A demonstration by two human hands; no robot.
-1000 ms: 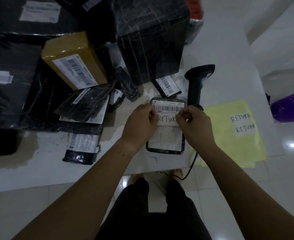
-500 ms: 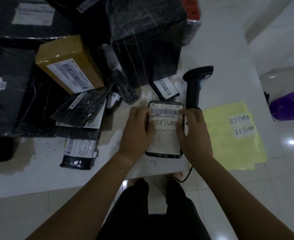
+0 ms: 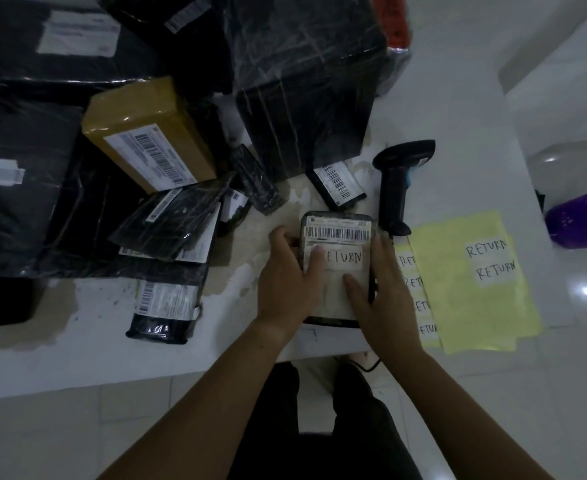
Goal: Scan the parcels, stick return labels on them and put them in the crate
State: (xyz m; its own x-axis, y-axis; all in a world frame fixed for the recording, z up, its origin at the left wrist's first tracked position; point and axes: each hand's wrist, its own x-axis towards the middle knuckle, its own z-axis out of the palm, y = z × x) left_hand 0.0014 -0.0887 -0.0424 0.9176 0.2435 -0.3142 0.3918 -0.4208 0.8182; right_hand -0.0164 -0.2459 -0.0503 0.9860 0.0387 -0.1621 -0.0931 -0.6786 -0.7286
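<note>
A small black parcel (image 3: 338, 233) with a barcode label lies flat on the white table (image 3: 77, 341) in front of me. A white RETURN label (image 3: 345, 259) is stuck across its middle. My left hand (image 3: 286, 275) holds the parcel's left edge, its thumb pressing the label's left end. My right hand (image 3: 382, 282) lies on the parcel's right side, thumb on the parcel just below the label. The black barcode scanner (image 3: 397, 183) stands just beyond my right hand. A yellow sheet (image 3: 458, 306) with more RETURN labels (image 3: 491, 261) lies to the right.
A heap of black wrapped parcels (image 3: 305, 91) and a brown box (image 3: 146, 136) fills the table's left and far side. Smaller black parcels (image 3: 167, 303) lie at the left of my hands. A purple crate (image 3: 586, 216) stands on the floor at the right.
Both hands pinched the RETURN label's ends above the parcel, then lowered it. Now the label lies flat on the parcel and my fingers press it down.
</note>
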